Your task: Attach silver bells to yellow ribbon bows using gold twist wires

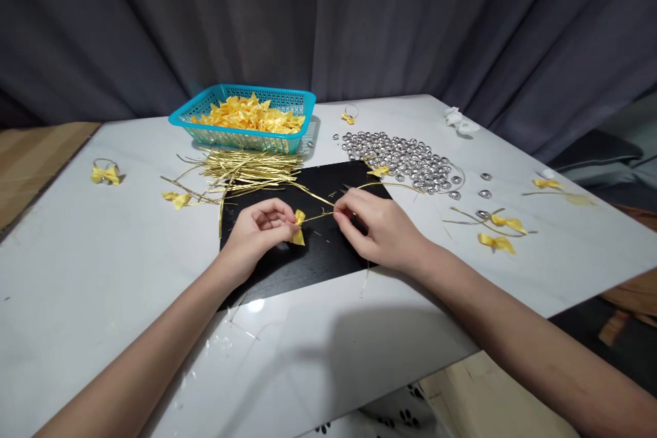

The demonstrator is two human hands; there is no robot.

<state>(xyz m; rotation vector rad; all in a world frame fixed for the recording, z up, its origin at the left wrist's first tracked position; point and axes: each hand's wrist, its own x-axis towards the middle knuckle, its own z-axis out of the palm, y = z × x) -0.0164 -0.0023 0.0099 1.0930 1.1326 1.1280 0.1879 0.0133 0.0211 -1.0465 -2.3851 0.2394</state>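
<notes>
Yellow bow (300,236), one, pinched in left hand (259,227) above one black mat (302,267); one gold cord (319,216) stretched from bow to right hand (378,224), fingertips closed on it; on table (76,274), one blue basket (236,131), two bow-trimmed loops (105,175).

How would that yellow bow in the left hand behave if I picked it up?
The yellow bow would probably feel very light, being small, thin-looking ribbon. Its satiny sheen suggests it may be slightly slippery. With those flared ends, it likely wouldn't roll.

Bright glare spot (255,305) and broad soft shadow (390,342) on white table (128,253), dim curtain (359,27), stretched edges.
</notes>
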